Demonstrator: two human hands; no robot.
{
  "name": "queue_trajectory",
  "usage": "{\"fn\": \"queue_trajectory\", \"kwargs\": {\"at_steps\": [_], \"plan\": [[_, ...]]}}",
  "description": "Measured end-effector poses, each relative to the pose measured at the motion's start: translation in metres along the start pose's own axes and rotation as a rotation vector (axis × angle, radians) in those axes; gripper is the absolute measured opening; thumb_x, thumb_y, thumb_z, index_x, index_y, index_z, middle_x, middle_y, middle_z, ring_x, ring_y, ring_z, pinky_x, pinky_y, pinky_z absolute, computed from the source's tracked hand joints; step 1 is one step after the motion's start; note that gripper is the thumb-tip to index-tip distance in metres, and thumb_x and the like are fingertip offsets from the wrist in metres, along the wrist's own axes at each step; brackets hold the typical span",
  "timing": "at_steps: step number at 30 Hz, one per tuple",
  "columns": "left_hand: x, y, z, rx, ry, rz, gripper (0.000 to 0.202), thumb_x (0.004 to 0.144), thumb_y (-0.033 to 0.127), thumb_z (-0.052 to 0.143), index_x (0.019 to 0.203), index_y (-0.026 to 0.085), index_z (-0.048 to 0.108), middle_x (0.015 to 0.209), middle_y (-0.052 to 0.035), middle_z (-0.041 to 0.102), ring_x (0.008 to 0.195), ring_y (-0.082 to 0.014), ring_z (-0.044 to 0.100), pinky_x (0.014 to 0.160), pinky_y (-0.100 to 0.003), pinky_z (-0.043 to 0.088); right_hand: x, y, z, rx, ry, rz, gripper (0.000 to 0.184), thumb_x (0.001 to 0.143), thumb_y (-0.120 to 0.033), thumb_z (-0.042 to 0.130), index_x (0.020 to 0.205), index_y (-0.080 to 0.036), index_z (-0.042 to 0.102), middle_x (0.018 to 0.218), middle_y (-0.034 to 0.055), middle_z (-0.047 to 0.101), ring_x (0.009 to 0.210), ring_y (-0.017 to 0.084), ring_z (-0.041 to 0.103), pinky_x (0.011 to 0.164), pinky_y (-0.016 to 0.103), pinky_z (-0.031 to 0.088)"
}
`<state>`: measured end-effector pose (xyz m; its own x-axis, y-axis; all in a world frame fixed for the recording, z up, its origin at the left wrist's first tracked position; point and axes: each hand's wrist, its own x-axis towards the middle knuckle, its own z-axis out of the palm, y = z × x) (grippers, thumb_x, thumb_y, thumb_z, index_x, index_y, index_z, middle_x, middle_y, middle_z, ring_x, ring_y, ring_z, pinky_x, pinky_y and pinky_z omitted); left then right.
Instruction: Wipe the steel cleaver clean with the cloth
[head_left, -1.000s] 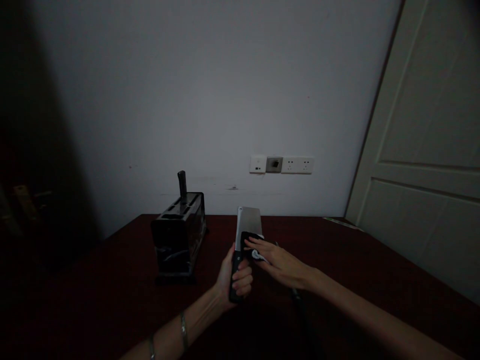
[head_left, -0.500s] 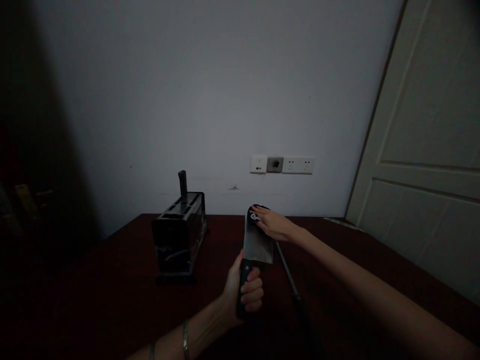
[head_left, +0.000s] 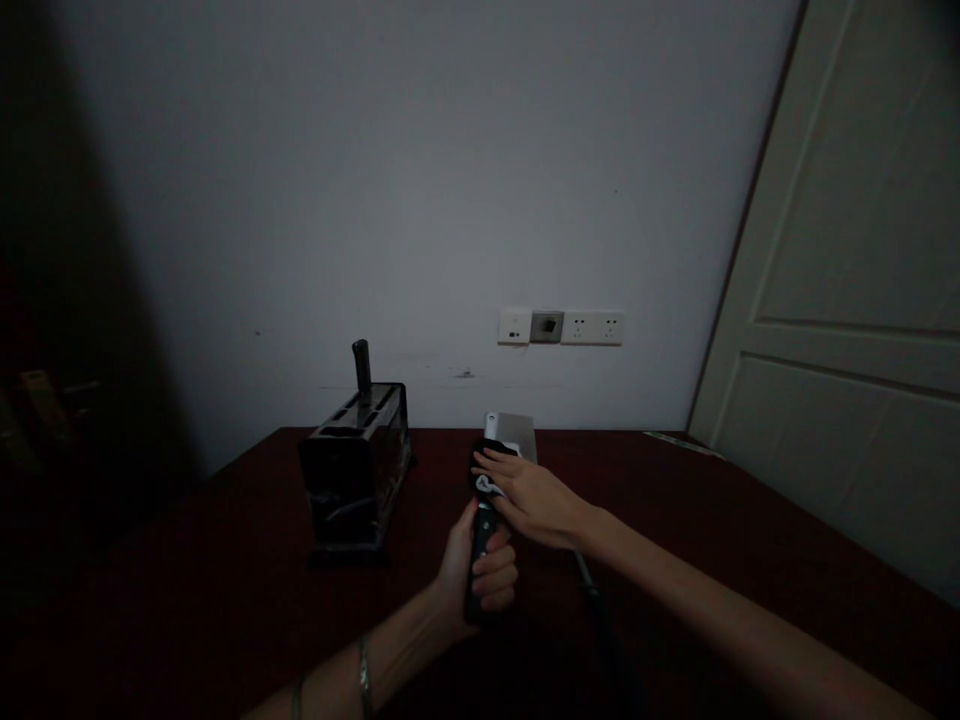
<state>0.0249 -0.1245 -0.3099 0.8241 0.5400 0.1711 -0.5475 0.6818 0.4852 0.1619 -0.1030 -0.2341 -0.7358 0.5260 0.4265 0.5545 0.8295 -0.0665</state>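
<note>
My left hand is closed around the black handle of a cleaver, whose wide metal blade points away from me. Over the lower blade, near the handle, lies a black cloth with a white pattern. My right hand presses this cloth against the blade with fingers stretched out, and the cloth hides part of the metal. Just right of the cleaver, a sharpening steel with a dark handle rests on the table, partly covered by my right hand and wrist.
A dark knife block stands on the left of the dark red table, one black knife handle rising from its slots. Behind are a wall with sockets and, at right, a pale door.
My right hand has slid the cloth from the blade's far end down toward the handle, uncovering the far end. My left hand keeps its grip on the handle, with only a slight shift.
</note>
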Motion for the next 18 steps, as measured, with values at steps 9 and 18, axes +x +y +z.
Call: {"fn": "queue_trajectory", "kwargs": {"at_steps": [9, 18], "plan": [[0.0, 0.008, -0.014, -0.037, 0.135, 0.077, 0.051, 0.077, 0.058, 0.038, 0.047, 0.017, 0.04, 0.032, 0.0067, 0.026, 0.024, -0.0042, 0.017, 0.025, -0.017, 0.018, -0.016, -0.028, 0.002, 0.14, -0.009, 0.009, 0.043, 0.086, -0.021, 0.037, 0.126, -0.009, 0.044, 0.13, 0.0135, 0.045, 0.121, 0.02, 0.039, 0.102, 0.038, 0.034], [-0.002, 0.013, 0.005, 0.042, 0.03, -0.016, 0.055, 0.082, 0.06, 0.025, 0.052, 0.017, 0.04, 0.033, 0.007, 0.027, 0.025, -0.005, 0.017, 0.027, -0.016, 0.018, -0.005, 0.009, -0.005, 0.059, 0.041, -0.002, 0.044, 0.084, -0.018, 0.036, 0.126, -0.01, 0.043, 0.136, 0.0113, 0.036, 0.127, 0.02, 0.03, 0.105, 0.04, 0.03]]}}
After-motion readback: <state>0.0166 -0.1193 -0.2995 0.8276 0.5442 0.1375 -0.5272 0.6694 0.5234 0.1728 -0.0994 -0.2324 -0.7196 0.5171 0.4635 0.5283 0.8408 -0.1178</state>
